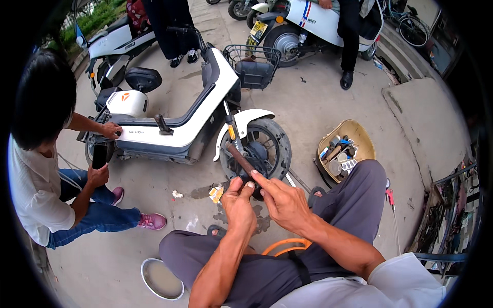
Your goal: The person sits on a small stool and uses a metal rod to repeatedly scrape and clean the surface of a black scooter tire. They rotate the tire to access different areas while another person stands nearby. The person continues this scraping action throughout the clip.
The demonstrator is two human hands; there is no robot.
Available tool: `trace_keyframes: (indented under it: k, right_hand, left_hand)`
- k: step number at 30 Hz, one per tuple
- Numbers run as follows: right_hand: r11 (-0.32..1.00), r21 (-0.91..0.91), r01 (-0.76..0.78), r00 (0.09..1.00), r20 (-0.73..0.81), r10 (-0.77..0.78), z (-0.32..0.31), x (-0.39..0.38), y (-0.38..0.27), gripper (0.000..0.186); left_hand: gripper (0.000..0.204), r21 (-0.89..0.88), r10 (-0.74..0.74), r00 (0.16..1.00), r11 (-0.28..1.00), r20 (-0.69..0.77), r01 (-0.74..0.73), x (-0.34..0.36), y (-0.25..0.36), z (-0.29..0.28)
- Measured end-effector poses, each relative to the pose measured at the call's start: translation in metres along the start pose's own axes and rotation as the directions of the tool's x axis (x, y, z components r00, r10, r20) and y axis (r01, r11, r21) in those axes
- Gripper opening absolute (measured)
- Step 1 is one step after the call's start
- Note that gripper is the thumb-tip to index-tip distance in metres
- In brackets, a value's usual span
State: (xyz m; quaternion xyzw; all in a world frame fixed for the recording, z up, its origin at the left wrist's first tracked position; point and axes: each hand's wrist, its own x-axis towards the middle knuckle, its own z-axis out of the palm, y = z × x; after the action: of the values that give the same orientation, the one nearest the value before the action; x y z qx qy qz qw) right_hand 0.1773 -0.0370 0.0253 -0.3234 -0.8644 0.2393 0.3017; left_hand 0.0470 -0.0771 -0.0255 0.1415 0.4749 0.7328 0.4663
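My left hand (239, 208) is closed on a dark, bunched object (259, 187), possibly rubber, in front of the front wheel of a white electric scooter (174, 128). My right hand (287, 203) is beside it, fingers bent against the same object, its index finger at the lower end of a long brown bar (241, 158). I cannot make out how the bar and the dark piece join. The front tire (280, 154) is just behind my hands. A small yellow-and-white scrap (216, 193) lies on the ground left of them.
A person (41, 195) with a phone reaches toward the scooter at left. A tub of tools (365, 143), a basin of cloudy water (162, 278), an orange hose (285, 244) and a pump (391, 200) surround me. Other scooters (292, 20) and standing people (169, 31) are behind.
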Motion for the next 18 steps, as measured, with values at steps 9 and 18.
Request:
trace_keyframes:
  k: [9,18]
  right_hand:
    - [0.997,0.036,-0.068,0.997,0.024,0.067,-0.006,-0.034,-0.014,0.056]
    - [0.998,-0.025,-0.062,0.996,0.064,0.064,-0.007,-0.060,-0.005,0.061]
  left_hand:
    - [0.019,-0.006,-0.009,1.000,1.000,-0.003,0.009,-0.002,-0.001,-0.003]
    - [0.015,0.036,-0.016,0.999,0.999,-0.033,0.017,-0.005,0.010,0.012]
